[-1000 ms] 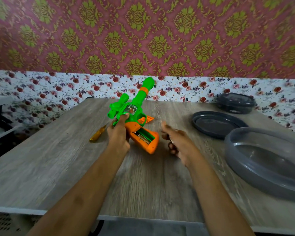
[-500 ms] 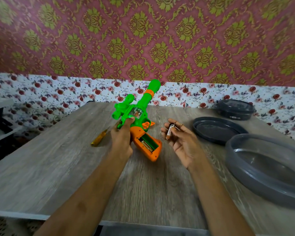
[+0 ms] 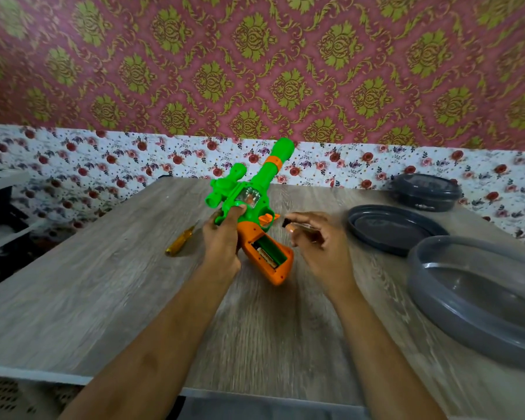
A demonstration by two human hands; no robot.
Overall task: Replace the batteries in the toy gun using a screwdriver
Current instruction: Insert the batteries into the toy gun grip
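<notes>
Since half a second ago the right grip (image 3: 319,241) has rolled over: the palm that was turned up is now turned down, its fingers curled over the battery (image 3: 297,226). The left grip (image 3: 222,237) has not let go of the toy gun (image 3: 255,192).

Far to the left of the gun, a shelf (image 3: 0,207) is cut off by the frame edge and too blurred to read. Just left of the gun, the screwdriver (image 3: 181,242) lies flat on the surface (image 3: 103,298), its yellow handle nearer the person and its tip partly hidden behind the left grip. That grip is closed tight round the gun where the green body meets the orange handle, thumb pressed on the green side.

The gun is held over the middle of the surface. Its long axis runs from the orange handle, nearest the person, up and away to the muzzle, which points at the wall and leans a little right. The battery bay (image 3: 269,250) in the handle is uncovered and faces up; what lies inside is too blurred to name. An orange piece (image 3: 269,219) shows just beyond the body; I cannot tell whether it is part of the gun or loose.

Just right of the gun, apart from it, the right grip pinches the battery, whose dark end pokes out toward the gun. Further right are a flat dish (image 3: 391,228), a lidded tub (image 3: 425,192) behind it, and a big bowl (image 3: 473,298) cut off at the edge.
</notes>
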